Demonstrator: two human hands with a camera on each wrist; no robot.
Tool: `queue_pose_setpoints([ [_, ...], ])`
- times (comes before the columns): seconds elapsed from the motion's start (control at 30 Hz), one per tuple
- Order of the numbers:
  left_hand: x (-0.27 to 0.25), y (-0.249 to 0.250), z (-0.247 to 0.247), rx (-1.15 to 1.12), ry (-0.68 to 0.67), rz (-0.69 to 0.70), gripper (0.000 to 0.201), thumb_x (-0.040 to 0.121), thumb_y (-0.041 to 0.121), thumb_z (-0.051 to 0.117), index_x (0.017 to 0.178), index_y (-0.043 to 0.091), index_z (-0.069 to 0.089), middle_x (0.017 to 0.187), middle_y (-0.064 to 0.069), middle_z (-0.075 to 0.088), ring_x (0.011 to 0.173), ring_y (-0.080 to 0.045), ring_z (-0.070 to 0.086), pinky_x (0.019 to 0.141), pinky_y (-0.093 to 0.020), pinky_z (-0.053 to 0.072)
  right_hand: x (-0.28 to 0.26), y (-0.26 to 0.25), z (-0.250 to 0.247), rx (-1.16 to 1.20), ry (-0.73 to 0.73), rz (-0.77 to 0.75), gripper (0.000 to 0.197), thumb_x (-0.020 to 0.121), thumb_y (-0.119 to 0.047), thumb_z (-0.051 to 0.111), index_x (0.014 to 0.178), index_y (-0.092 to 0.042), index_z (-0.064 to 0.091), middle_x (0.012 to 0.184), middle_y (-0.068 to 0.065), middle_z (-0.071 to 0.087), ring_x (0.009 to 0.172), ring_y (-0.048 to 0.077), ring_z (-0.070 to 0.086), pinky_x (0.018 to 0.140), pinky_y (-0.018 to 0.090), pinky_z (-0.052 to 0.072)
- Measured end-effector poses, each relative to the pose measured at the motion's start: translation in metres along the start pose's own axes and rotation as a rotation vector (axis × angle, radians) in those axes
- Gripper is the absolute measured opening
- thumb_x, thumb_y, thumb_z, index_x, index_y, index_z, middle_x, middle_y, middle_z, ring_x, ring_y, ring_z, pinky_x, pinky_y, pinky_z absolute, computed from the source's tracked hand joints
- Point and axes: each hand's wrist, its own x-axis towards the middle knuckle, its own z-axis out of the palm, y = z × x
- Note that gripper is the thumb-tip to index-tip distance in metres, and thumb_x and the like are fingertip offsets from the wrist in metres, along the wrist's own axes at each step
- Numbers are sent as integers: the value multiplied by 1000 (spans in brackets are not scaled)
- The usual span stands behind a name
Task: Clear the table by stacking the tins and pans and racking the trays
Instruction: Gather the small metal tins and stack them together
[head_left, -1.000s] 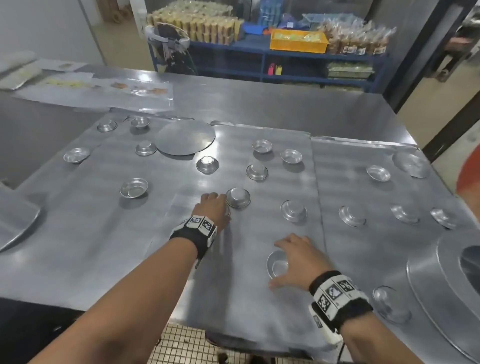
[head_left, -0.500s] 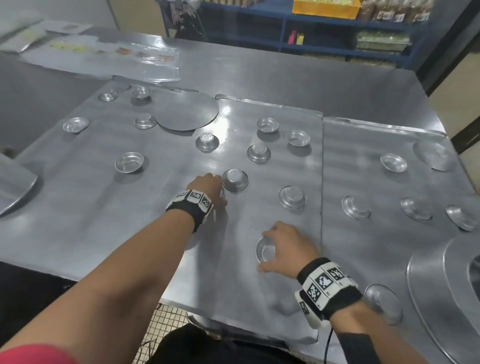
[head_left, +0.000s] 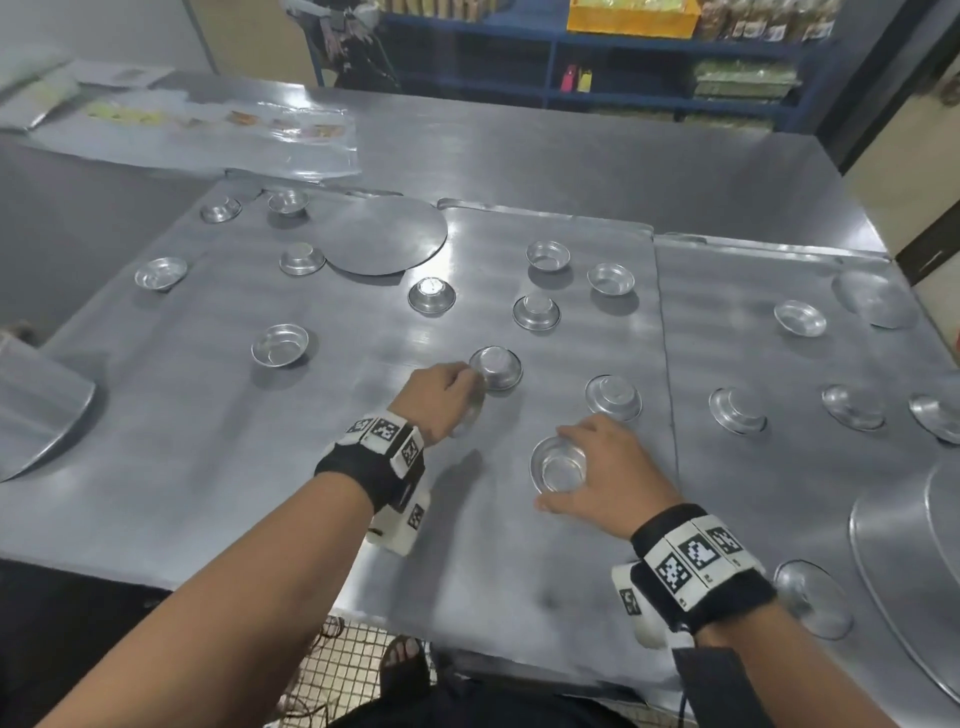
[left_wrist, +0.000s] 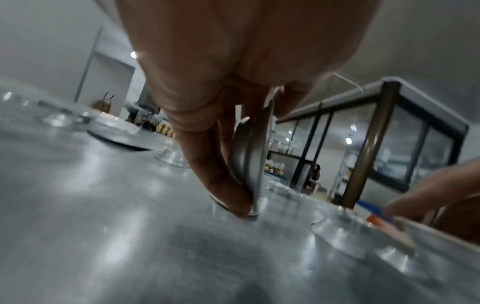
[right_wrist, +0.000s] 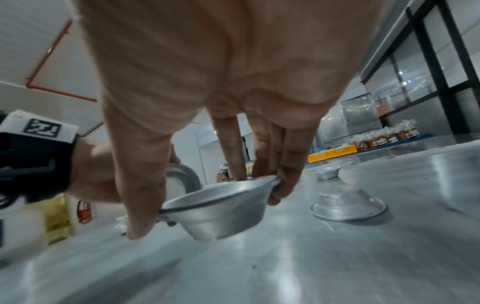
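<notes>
Several small round aluminium tins lie scattered over flat metal trays, some upright, some upside down. My left hand pinches one tin that stands on its edge, its rim touching the tray. Just beyond its knuckles sits an upside-down tin. My right hand grips an upright tin by the rim, thumb on the near side and fingers on the far side. In the right wrist view this tin is tilted, with only its base edge near the tray. Another upside-down tin lies just past the right hand.
A flat round pan rests at the back of the left tray. A large round pan lies at the right edge, another at the far left. Blue shelves with packaged goods stand behind the table.
Both hands stay about where they were. The tin in the right hand now shows more fully between thumb and fingers. My head has tilted down and closer.
</notes>
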Motion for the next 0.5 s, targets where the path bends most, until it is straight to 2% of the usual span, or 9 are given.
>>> queue_pose_setpoints([
  [0.07, -7, -7, 5, -161, -36, -76, 40, 98, 35, 36, 99, 16, 72, 100, -7, 66, 98, -31, 62, 89, -43, 53, 0, -7, 1, 33, 42, -3, 93, 62, -53, 86, 141, -21, 50, 125, -8, 43, 121, 11, 46, 97, 18, 32],
  [0.13, -15, -17, 11, -321, -71, -145, 35, 94, 37, 43, 95, 23, 75, 104, -6, 69, 102, -33, 64, 91, -55, 54, 0, -16, 4, 55, 90, -21, 91, 62, -52, 86, 141, -21, 51, 119, -11, 40, 120, 9, 44, 94, 13, 27],
  [0.2, -23, -22, 17, -409, -97, -159, 24, 94, 27, 51, 94, 23, 75, 103, -4, 70, 106, -32, 65, 90, -57, 55, -1, -25, 8, 87, 145, -53, 90, 61, -49, 87, 139, -19, 53, 116, -13, 39, 118, 8, 44, 94, 11, 24],
  [0.27, -32, -24, 22, -501, -92, -174, 21, 97, 16, 51, 99, 13, 72, 101, -9, 69, 102, -34, 66, 85, -59, 57, -1, -35, 14, 117, 184, -95, 89, 58, -47, 90, 135, -15, 57, 117, -9, 45, 116, 9, 48, 97, 12, 29],
  [0.33, -38, -25, 27, -646, -114, -180, 23, 95, 16, 50, 94, 12, 73, 96, -14, 70, 93, -35, 68, 74, -61, 59, -2, -44, 21, 116, 191, -129, 87, 56, -48, 89, 131, -14, 61, 118, -5, 51, 113, 13, 52, 101, 20, 38],
  [0.4, -46, -24, 28, -688, -130, -138, 23, 93, 22, 52, 87, 16, 73, 90, -11, 68, 83, -27, 66, 66, -49, 60, -2, -52, 28, 103, 187, -148, 85, 56, -49, 87, 130, -16, 62, 119, -5, 53, 112, 15, 52, 102, 24, 40],
  [0.5, -55, -27, 30, -699, -169, -82, 35, 104, 36, 44, 91, 14, 68, 75, 1, 63, 70, -14, 58, 61, -29, 48, -2, -63, 37, 97, 168, -162, 82, 59, -51, 84, 131, -20, 61, 122, -8, 53, 115, 12, 49, 98, 16, 34],
])
